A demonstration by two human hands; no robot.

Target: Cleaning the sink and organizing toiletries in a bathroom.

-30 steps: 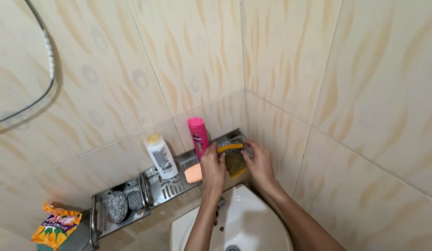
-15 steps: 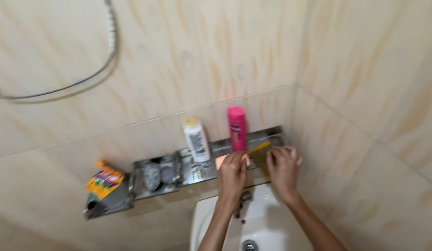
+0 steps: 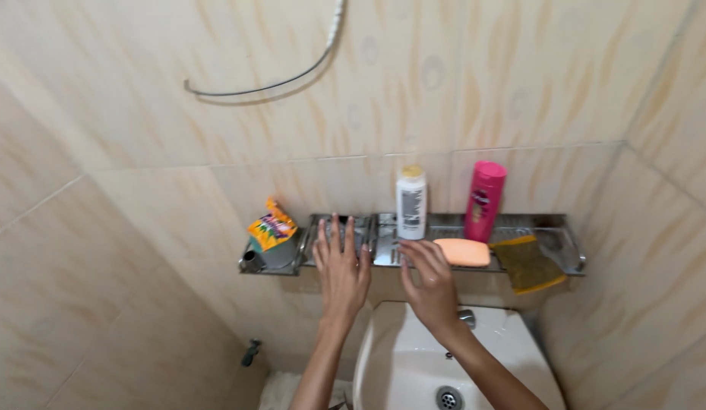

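Note:
A long metal shelf [image 3: 550, 224] runs along the tiled wall above a white sink [image 3: 413, 357]. My left hand [image 3: 341, 266] is spread open, fingers up, in front of the shelf's middle compartment. My right hand [image 3: 429, 285] is open too, its fingertips by the shelf's front edge just left of an orange soap bar [image 3: 463, 252]. Behind the soap stand a white bottle [image 3: 411, 203] and a pink bottle [image 3: 485, 200]. A yellow-green scrub sponge [image 3: 527, 264] lies on the shelf's right end, hanging over the front edge.
An orange and yellow packet [image 3: 271, 228] sits in a metal cup [image 3: 277, 250] at the shelf's left end. A thin hose [image 3: 292, 72] loops on the wall above. The sink drain [image 3: 447, 397] shows below. Walls meet in a corner on the right.
Both hands let go of the sponge, which now lies on the shelf's right end, and shifted left along the shelf. The view swung left.

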